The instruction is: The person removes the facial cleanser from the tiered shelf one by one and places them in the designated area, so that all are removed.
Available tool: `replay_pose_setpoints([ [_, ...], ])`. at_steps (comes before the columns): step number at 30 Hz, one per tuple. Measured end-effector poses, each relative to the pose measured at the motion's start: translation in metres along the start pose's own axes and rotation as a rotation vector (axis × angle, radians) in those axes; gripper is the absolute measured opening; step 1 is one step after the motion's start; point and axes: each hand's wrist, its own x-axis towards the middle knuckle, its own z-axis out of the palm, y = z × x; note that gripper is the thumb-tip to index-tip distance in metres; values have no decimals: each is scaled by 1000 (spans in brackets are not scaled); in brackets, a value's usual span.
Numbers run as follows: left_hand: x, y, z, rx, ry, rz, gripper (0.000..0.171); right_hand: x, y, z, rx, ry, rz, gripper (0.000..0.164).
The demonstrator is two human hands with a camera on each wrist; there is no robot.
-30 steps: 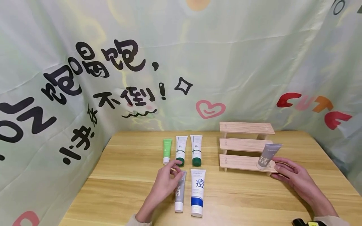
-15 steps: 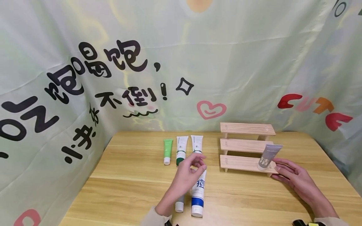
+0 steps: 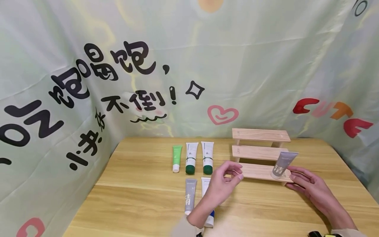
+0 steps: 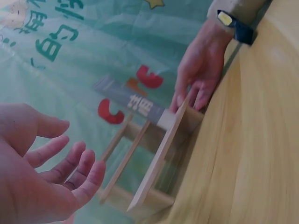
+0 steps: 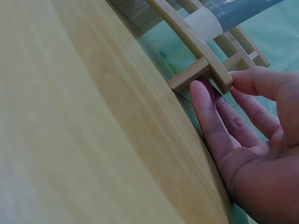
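Note:
A three-step wooden display rack [image 3: 254, 171] stands at the right of the table. On its lowest step a grey squeeze tube [image 3: 282, 164] stands on its white cap, leaning right. My right hand [image 3: 311, 187] grips the right end of that step, thumb and fingers at the board's edge in the right wrist view. My left hand [image 3: 223, 182] hovers by the step's left end, fingers loosely bent and holding nothing; the left wrist view shows a gap to the rack. Under the left forearm, a white tube with a blue band [image 3: 209, 220] lies partly hidden, beside another grey tube [image 3: 190, 196].
Behind them, a small green tube [image 3: 176, 158] and two white tubes with dark green caps, one on the left [image 3: 191, 158] and one on the right [image 3: 208, 157], lie in a row. A printed curtain [image 3: 251, 72] hangs along the table's [image 3: 133, 204] back and sides.
My left hand has moved right, from over the lying grey tube, past the white and blue tube, to the rack's left end. The right hand keeps its grip.

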Motion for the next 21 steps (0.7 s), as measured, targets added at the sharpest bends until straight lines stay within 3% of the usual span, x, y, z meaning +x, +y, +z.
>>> replay_pose_setpoints([
  [10,13,0,39,-181,-34,-2,23,0,0,-1,22,-13,-8,40],
  [21,36,2,80,-220,37,5,23,1,-2,0,-21,31,25,38],
])
